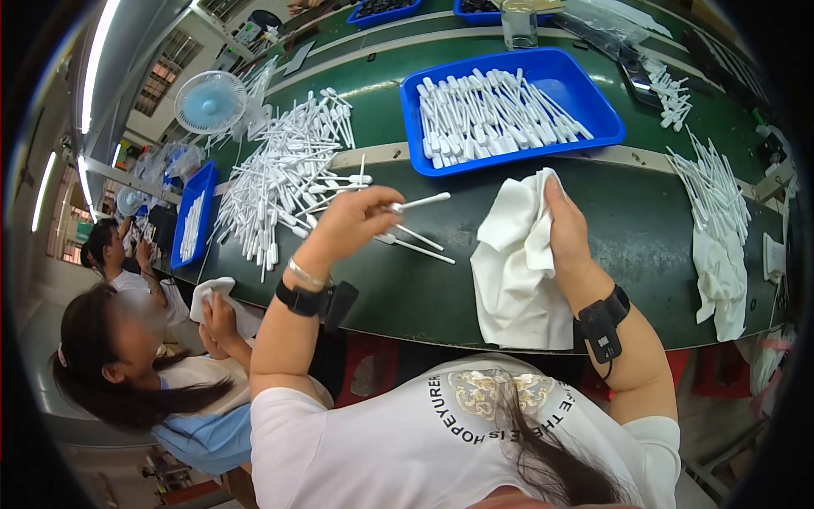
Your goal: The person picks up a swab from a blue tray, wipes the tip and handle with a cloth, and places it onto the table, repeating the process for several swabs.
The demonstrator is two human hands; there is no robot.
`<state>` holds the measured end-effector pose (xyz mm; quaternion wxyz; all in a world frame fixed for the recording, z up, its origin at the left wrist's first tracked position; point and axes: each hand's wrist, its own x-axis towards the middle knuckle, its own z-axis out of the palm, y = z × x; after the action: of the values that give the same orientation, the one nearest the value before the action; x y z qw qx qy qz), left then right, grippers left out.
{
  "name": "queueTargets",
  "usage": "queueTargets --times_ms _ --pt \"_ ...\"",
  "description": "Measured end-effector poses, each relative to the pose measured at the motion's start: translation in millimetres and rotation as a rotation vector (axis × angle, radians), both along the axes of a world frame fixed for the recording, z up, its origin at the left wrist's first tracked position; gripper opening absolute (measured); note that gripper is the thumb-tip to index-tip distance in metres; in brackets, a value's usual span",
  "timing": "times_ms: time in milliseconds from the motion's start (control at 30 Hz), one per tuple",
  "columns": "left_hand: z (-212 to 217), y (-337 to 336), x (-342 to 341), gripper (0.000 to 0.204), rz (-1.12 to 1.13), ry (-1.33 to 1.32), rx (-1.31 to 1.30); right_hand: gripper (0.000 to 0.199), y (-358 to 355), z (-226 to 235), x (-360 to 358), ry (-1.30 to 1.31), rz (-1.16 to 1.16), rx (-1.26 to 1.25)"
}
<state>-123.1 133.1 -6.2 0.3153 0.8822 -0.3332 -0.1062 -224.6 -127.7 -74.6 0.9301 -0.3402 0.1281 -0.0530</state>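
My left hand is closed, its fingertips pinching a white plastic stick with a thicker end. Its stick points right, above the green work surface. Two more loose white sticks lie just below that hand. To the left spreads a large heap of the same sticks. My right hand grips a white cloth, thumb up along its edge, and the cloth hangs in folds toward the table's front edge. Beyond both hands stands a blue tray with many white sticks laid in it.
On the right, a bundle of white sticks lies by another white cloth. A glass jar stands behind the tray. At the left are a small fan, a second blue tray and a co-worker holding a cloth.
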Motion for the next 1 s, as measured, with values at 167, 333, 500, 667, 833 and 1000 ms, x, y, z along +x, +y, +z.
queueTargets --times_ms 167,333,500,667,833,1000 --pt "-11.5 -49.7 -46.6 0.006 -0.052 0.794 -0.646 0.031 2.5 5.2 -1.4 -0.079 -0.057 0.029" --pt "-38.6 -94.7 -66.0 0.009 -0.037 1.151 -0.822 0.035 4.5 6.3 -1.4 -0.102 -0.031 -0.067" --pt "-58.7 -109.5 -61.8 0.008 0.05 1.167 -0.738 0.036 2.1 2.0 -1.4 0.008 -0.037 -0.395" --pt "-67.6 -107.8 -55.8 0.009 0.133 1.149 -0.752 0.034 -7.4 -5.6 -1.9 0.023 -0.005 -0.636" --pt "-67.6 -101.7 -51.1 0.01 0.1 1.129 -0.769 0.031 -5.2 -4.6 -1.8 0.012 -0.012 -0.671" --pt "-63.8 -97.7 -52.0 0.009 0.101 1.123 -0.773 0.03 -0.9 0.8 -1.8 0.017 0.008 -0.602"
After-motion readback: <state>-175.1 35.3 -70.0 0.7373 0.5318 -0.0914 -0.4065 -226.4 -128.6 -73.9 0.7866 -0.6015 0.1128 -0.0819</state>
